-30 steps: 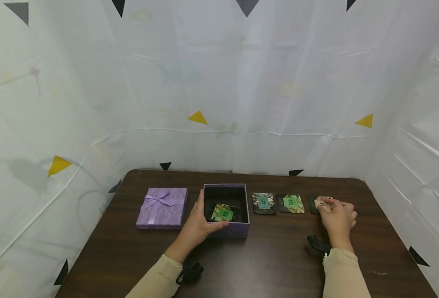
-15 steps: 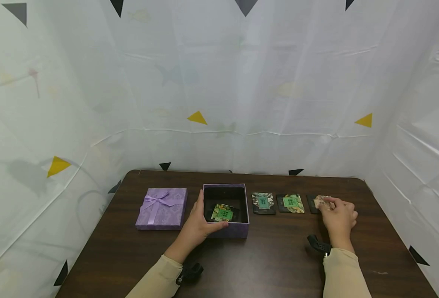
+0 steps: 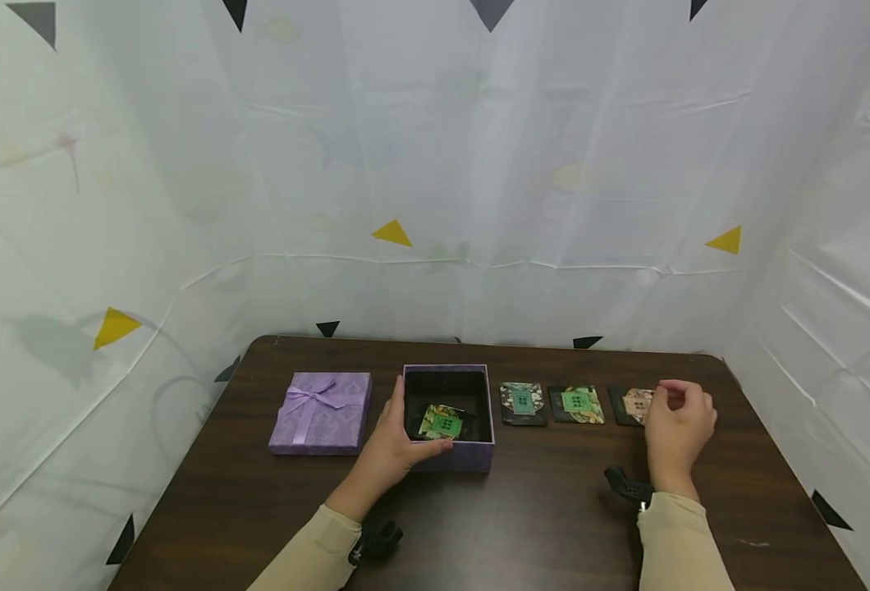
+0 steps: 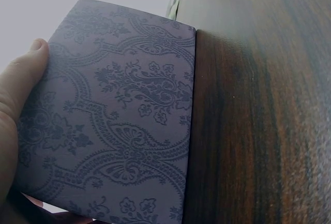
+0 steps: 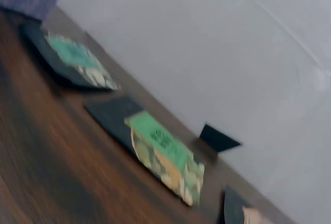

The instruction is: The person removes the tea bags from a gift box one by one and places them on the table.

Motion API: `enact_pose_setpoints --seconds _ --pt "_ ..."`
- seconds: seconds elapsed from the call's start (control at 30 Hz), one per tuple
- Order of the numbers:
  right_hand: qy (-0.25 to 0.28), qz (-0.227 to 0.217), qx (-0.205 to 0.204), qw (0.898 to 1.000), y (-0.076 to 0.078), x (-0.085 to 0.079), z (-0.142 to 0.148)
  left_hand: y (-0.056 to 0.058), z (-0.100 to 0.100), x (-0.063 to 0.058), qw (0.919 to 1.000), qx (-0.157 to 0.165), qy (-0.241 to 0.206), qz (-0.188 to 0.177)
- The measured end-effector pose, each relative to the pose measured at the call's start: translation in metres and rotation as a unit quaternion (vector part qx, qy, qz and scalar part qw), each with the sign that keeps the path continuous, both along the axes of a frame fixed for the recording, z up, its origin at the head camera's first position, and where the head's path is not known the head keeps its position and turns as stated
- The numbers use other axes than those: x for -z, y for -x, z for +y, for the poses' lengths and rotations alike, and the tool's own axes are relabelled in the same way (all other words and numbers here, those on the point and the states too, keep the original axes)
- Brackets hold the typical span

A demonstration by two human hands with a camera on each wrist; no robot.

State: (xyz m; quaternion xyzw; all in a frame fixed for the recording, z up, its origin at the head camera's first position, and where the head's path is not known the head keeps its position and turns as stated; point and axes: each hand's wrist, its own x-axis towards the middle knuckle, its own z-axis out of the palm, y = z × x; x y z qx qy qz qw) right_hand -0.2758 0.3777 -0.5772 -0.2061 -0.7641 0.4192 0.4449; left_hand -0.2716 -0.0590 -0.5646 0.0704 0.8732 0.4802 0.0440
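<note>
My left hand point(image 3: 388, 447) holds a purple box point(image 3: 451, 456) at its near left corner, fingers along the left side and thumb across the front wall. In the left wrist view the thumb point(image 4: 26, 71) lies against the box's damask-patterned wall point(image 4: 119, 105). Inside the black interior lies a sachet point(image 3: 442, 423) with a green label. My right hand point(image 3: 677, 431) pinches the right edge of a black sachet point(image 3: 634, 405) with a beige label, thumb and index finger forming a ring. The right wrist view shows only that sachet's edge point(image 5: 235, 211), no fingers.
Two more sachets lie in a row between box and right hand, one with a teal label point(image 3: 522, 404) and one with a green label point(image 3: 577, 404). A purple lid point(image 3: 322, 414) with a ribbon bow sits left of the box. White curtains surround the brown table point(image 3: 524, 525).
My right hand has shifted slightly right, its fingers drawing back from over the beige-label sachet to its right edge, so more of it shows. The left hand and box have not moved.
</note>
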Motion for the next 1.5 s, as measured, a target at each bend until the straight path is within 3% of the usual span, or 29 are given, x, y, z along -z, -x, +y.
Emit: enact_pose_setpoints --seconds 0.13,0.27,0.43,0.57,0.73,0.97,1.07,1.37,1.5 --pt "-0.005 0.049 -0.009 0.999 0.004 -0.005 -0.008 -0.001 0.0 -0.001 1.0 0.001 -0.002 -0.001" --pt "0.002 0.042 -0.039 0.998 0.007 -0.009 -0.018 -0.001 0.001 -0.002 1.0 0.001 -0.006 -0.004" --pt "0.023 0.004 -0.131 0.991 0.006 -0.018 -0.032 -0.001 0.004 -0.001 0.9999 0.0 -0.013 -0.006" --pt "0.023 -0.025 -0.215 0.976 -0.001 -0.038 -0.048 -0.002 0.005 0.002 0.9999 0.001 -0.005 -0.009" --pt "-0.033 -0.086 -0.315 0.945 -0.011 -0.068 -0.074 -0.002 0.005 0.003 1.0 -0.005 0.0 -0.007" --pt "-0.142 -0.121 -0.458 0.869 -0.012 -0.098 -0.105 -0.003 0.003 0.001 0.9999 -0.002 -0.001 -0.01" --pt "-0.157 -0.132 -0.492 0.846 -0.011 -0.108 -0.122 -0.003 0.003 0.001 1.0 -0.004 0.001 -0.009" --pt "-0.203 -0.133 -0.541 0.805 0.003 -0.12 -0.164 -0.003 -0.001 0.0 1.0 0.004 -0.005 0.0" --pt "-0.217 -0.132 -0.548 0.797 0.01 -0.122 -0.179 -0.002 -0.002 0.0 0.9999 0.008 -0.01 0.003"
